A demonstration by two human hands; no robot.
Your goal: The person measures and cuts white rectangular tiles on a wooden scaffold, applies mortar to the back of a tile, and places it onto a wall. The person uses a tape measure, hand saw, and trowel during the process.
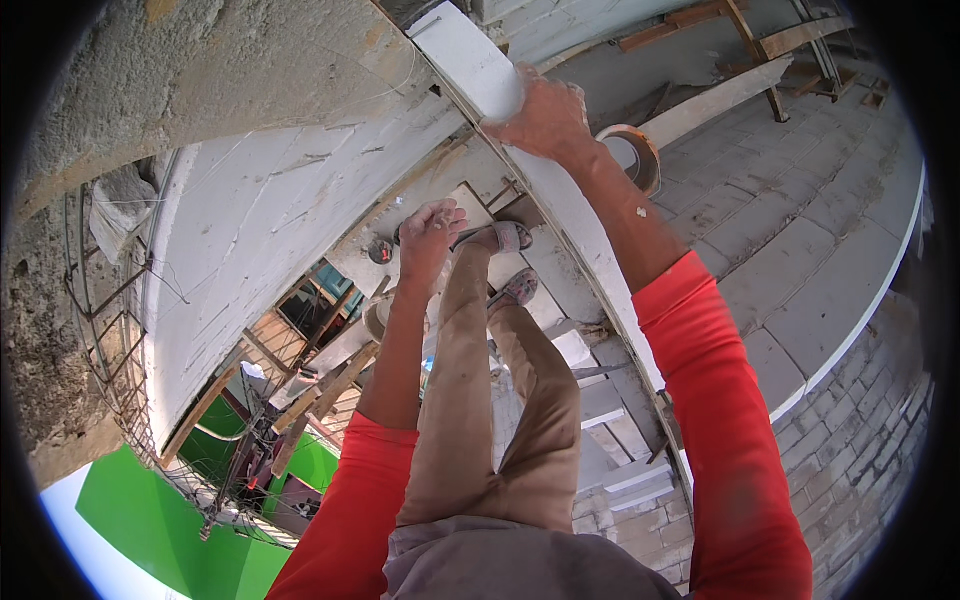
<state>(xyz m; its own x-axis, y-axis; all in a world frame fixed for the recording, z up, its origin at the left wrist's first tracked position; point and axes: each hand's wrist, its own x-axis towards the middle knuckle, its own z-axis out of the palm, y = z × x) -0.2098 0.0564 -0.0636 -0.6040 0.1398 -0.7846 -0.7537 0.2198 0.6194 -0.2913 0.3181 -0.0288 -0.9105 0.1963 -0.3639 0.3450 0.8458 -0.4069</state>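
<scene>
White block held at the wall top
The pale rectangular block (470,60) lies tilted toward eleven o'clock on the curved wall edge, its near end gripped.

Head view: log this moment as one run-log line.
right hand: gripping white block on wall top | left hand: open, empty, lowered | tape roll: beside right wrist | stance: sandalled feet on white blocks

Long red sleeves (715,400) pushed above the wrists, dust-streaked tan trousers (500,420), a grey shirt hem and worn pinkish strap sandals (505,238); pale plaster flecks dot both forearms.
</scene>
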